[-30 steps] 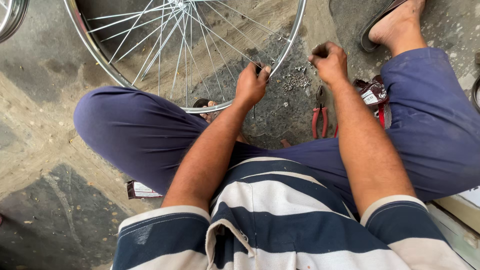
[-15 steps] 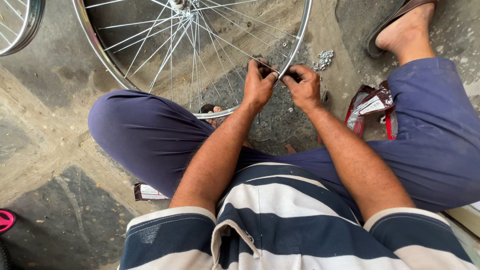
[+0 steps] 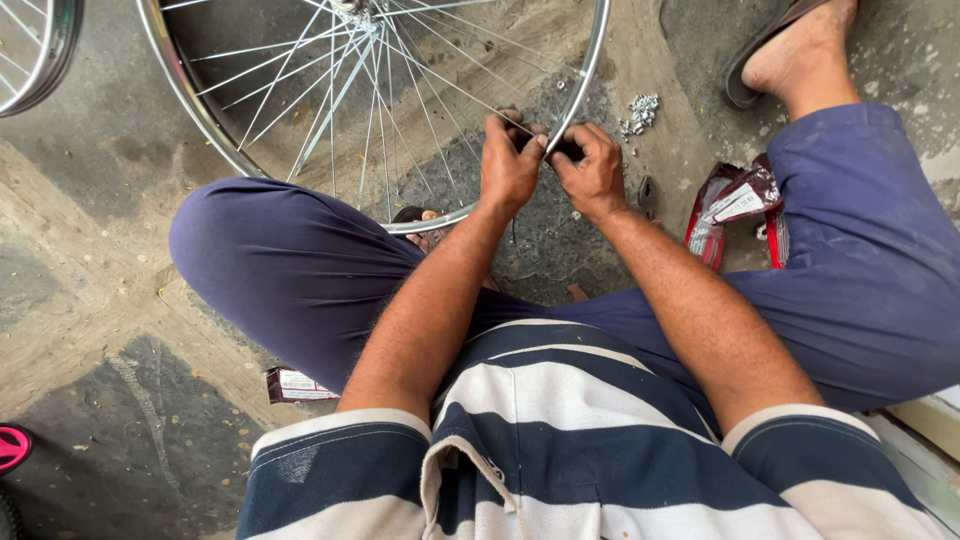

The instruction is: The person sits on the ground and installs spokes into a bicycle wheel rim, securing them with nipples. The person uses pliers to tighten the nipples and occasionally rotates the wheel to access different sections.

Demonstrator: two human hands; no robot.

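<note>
Rim: the wheel rim (image 3: pixel 590 70) fills the upper middle of the frame, a silver hoop standing on the ground between the knees; its right-hand arc runs down to the hands.
Spokes: thin spokes (image 3: pixel 420 90) fan from the hub at the top edge toward the rim; one runs down-right, its long axis ending at the fingers.
Left hand: the left hand (image 3: pixel 510 165) sits inside the hoop, fingers pinched on the spoke end where it meets the rim.
Right hand: the right hand (image 3: pixel 592 170) is just outside the rim, touching the left, curled closed on something small and dark; what it is I cannot tell.
Relation: the rim passes between the two hands, both equally near.
Nipples: a small heap of metal bits (image 3: pixel 640 112) lies upper right, near the right hand.
Packets: red packets (image 3: pixel 735 205) lie right of centre by the thigh.
Second wheel: another rim (image 3: pixel 45 55) shows at upper left.
</note>
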